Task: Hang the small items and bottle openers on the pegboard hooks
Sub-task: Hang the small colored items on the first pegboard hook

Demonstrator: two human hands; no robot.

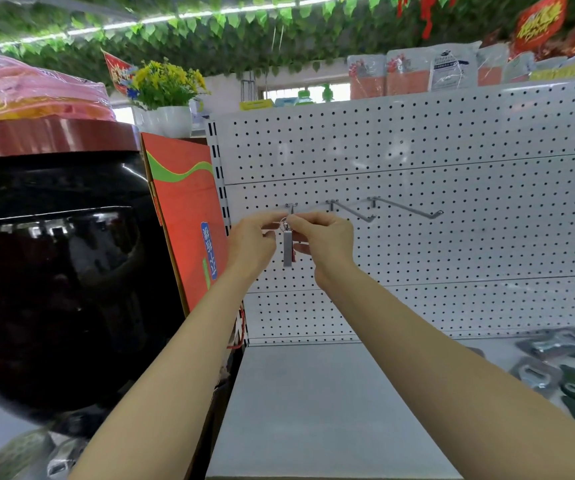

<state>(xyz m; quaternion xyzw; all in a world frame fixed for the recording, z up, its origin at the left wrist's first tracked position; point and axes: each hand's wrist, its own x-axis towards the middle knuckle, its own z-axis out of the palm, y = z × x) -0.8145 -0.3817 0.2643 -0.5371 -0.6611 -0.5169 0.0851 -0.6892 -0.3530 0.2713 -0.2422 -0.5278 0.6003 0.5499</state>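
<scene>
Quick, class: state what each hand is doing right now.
Left hand: pinches the ring of the small metal item.
Right hand: also pinches that item at the leftmost hook.

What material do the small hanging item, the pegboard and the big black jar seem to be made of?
Small item: apparently brushed metal, a grey strip with a shiny ring on top.
Pegboard: probably white painted sheet metal, with even holes and a matte surface; hard plastic is possible.
Black jar: glazed ceramic or dark glass, judging by its sharp glossy reflections; which one is unclear.
</scene>
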